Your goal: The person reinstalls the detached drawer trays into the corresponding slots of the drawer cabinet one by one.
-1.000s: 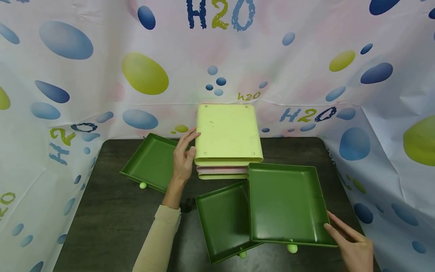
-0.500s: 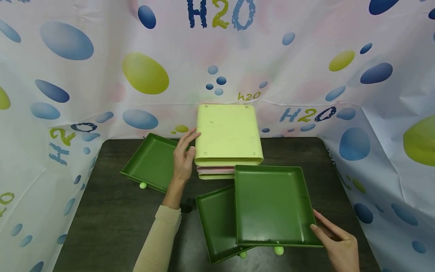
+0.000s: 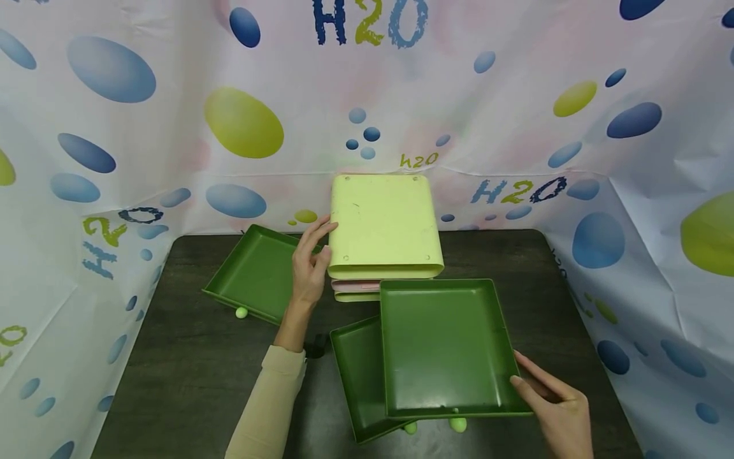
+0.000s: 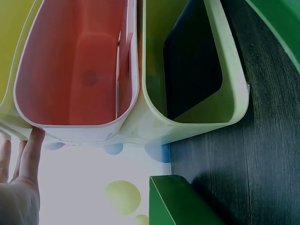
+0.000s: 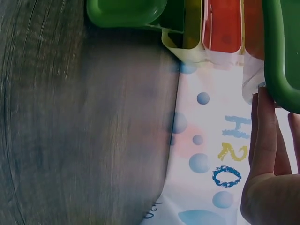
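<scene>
A small drawer cabinet [image 3: 384, 220] with a yellow top stands at the back of the table; its stacked yellow and pink shells [image 4: 75, 126] face forward with open fronts. My left hand [image 3: 309, 271] rests against the cabinet's left side, fingers extended and curled round nothing. On the right, my right hand [image 3: 559, 408] pinches the right edge of a green drawer [image 3: 444, 347], thumb on top and fingers beneath. This drawer is held level in front of the cabinet, its light green knob [image 3: 457, 425] toward me. It overlaps a second green drawer [image 3: 358, 376] below.
A third green drawer [image 3: 246, 268] lies angled on the table left of the cabinet, partly behind my left hand. The dark wood table [image 3: 189, 376] meets a white curtain [image 3: 487, 127] with blue and yellow spots at the back and sides.
My right hand has carried the green drawer leftward, covering more of the second drawer and of the cabinet's lower front. The left hand has stayed against the cabinet.
</scene>
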Demonstrator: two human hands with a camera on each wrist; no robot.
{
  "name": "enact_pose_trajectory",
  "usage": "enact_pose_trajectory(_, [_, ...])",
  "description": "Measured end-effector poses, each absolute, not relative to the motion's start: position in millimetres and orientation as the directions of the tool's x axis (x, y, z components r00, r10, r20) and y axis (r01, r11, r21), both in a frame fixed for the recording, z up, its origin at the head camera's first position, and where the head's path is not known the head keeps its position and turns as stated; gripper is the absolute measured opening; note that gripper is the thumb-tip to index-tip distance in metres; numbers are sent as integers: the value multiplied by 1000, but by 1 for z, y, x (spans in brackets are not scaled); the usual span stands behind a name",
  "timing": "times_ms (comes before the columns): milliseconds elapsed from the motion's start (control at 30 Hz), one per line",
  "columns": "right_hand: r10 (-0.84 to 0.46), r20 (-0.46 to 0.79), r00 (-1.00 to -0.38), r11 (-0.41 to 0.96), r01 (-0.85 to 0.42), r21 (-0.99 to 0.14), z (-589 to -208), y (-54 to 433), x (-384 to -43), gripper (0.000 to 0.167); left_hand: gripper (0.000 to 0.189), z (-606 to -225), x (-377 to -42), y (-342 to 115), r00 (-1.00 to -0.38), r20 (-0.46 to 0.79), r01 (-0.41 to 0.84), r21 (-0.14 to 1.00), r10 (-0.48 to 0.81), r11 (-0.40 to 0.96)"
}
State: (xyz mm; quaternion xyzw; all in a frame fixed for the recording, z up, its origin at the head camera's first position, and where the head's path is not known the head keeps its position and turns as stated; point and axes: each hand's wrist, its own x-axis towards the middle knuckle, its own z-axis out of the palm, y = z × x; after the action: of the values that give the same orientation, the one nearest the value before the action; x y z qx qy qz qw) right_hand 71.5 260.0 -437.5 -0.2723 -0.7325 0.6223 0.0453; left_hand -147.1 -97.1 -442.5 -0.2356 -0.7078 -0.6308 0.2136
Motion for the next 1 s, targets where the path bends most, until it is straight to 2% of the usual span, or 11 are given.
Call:
enact_pose_trajectory(67, [451, -268, -851, 75, 336, -939, -437, 257, 71, 44, 37, -444, -147, -98, -807, 587, 590, 805, 65, 64])
enact_pose_trajectory(233, [436, -240, -867, 65, 296, -953, -438, 249, 71, 46, 38, -445, -148, -98, -805, 589, 591, 806, 77, 15])
enact_pose_trajectory(500, [410, -243, -879, 32, 280, -959, -438, 237, 69, 46, 38, -444, -148, -99, -801, 592, 595, 803, 83, 11])
enact_pose_trajectory(1000, [370, -269, -889, 177, 352, -919, -434, 225, 67, 45, 39, -447, -151, -98, -817, 574, 576, 817, 62, 22])
